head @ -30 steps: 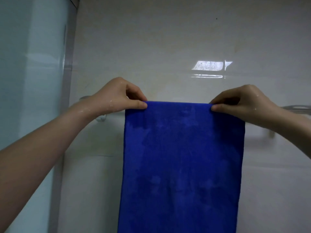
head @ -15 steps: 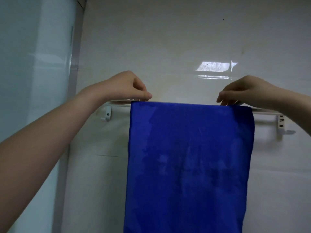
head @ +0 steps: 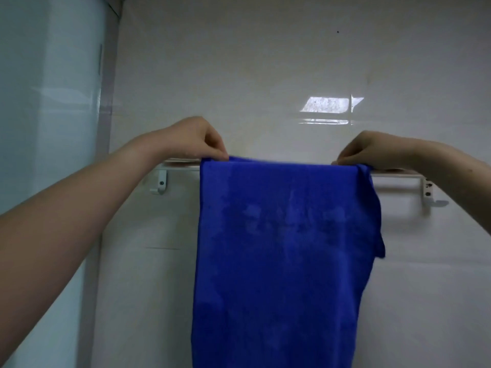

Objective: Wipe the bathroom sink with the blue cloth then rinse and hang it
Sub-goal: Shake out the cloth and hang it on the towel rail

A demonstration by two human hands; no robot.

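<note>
The blue cloth [head: 281, 251] hangs long and flat down the wall, its top edge lying over the white towel rail [head: 396, 174]. My left hand [head: 194, 140] pinches the cloth's top left corner at the rail. My right hand [head: 372, 150] pinches the top right corner, where the cloth bunches and a flap droops down the right side. The cloth's lower end runs out of the bottom of the view. The sink is not in view.
The rail is fixed to a glossy pale tiled wall [head: 265, 62] by a left bracket [head: 160, 181] and a right bracket [head: 427, 189]. A frosted glass panel [head: 47, 128] with a grey frame stands along the left.
Both hands have lifted the cloth's top edge from in front of the rail up and onto it. The right corner now folds over and sags.
</note>
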